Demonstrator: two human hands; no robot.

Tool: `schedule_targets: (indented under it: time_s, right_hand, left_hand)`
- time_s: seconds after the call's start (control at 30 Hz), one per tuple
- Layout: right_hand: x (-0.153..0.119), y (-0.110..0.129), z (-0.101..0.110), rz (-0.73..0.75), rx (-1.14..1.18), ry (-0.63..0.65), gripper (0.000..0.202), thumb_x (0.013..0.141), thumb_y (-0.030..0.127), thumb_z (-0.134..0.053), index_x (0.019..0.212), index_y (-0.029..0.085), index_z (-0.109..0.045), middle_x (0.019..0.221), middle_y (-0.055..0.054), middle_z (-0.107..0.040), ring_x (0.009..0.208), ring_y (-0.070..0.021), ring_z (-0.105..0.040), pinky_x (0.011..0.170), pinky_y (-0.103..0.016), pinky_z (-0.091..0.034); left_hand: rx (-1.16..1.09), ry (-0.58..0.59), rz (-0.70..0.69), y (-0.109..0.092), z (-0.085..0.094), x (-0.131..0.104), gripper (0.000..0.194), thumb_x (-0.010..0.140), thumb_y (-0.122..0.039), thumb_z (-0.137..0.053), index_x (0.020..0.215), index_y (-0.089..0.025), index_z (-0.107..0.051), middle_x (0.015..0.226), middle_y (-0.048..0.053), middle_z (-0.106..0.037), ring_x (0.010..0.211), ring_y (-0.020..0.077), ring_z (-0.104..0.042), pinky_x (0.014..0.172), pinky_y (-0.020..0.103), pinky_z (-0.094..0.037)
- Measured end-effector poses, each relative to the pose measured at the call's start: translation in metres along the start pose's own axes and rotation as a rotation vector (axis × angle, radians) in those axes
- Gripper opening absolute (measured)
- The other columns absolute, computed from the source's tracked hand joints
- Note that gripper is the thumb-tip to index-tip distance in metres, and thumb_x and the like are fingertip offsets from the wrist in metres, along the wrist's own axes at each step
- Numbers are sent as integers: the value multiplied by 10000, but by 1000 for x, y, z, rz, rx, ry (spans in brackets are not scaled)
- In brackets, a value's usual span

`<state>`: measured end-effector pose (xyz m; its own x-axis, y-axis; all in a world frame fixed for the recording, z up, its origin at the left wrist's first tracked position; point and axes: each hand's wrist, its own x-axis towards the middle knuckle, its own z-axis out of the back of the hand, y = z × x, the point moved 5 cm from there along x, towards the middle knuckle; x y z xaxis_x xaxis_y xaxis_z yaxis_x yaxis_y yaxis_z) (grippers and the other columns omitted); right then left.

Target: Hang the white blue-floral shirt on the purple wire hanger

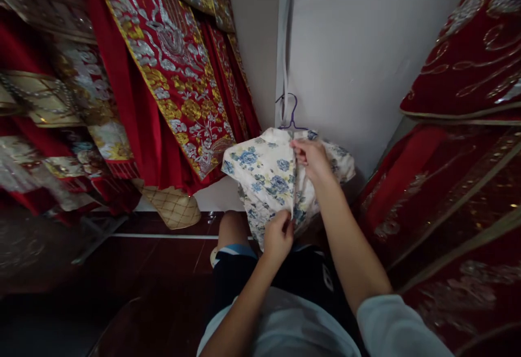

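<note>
Simultaneously, the right hand [312, 157] pinches a white, blue-flowered cloth shirt [262, 175] near its top; the left hand [278, 235] pinches it lower.

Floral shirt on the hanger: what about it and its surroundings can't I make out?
All in the head view.
Floral shirt: front-edge spots covered by the left hand and right hand.
Purple hanger: lower part, hidden inside the shirt.
Red garment at upper right: far side, cut by the picture's edge.
Garments at far left: fine embroidery, blurred.
</note>
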<state>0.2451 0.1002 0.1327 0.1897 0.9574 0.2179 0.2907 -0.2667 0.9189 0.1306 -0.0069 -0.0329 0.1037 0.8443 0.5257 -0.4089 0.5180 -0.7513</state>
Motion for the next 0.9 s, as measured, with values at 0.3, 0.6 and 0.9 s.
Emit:
schedule_targets:
  time_s: [0.3,0.6,0.9]
  right_hand:
    - [-20,2,-10,152,-12,5,199,726,330,-678,640,170,-596,443,58,-475,399,-55,-342,396,-194,-198]
    - [-30,6,-2,284,12,87,295,730,410,-703,603,199,-540,446,81,-367,415,-68,-295,424,-225,-210]
    - [-14,-60,15,270,-232,-88,217,665,374,-640,555,199,-573,493,44,-432,524,-122,-388,526,-261,-295]
  left_hand:
    - [-124,-4,-52,-18,14,12,158,964,-268,-477,962,-176,-605,935,71,-622,859,184,-583,739,280,-433]
    - [74,-68,-510,-112,83,152,265,988,-287,-464,1159,-184,-637,929,63,-682,866,176,-621,814,308,-474]
    - [112,-292,-533,-112,106,179,182,979,-273,-472,887,-178,-596,835,49,-627,821,171,-582,756,289,-427]
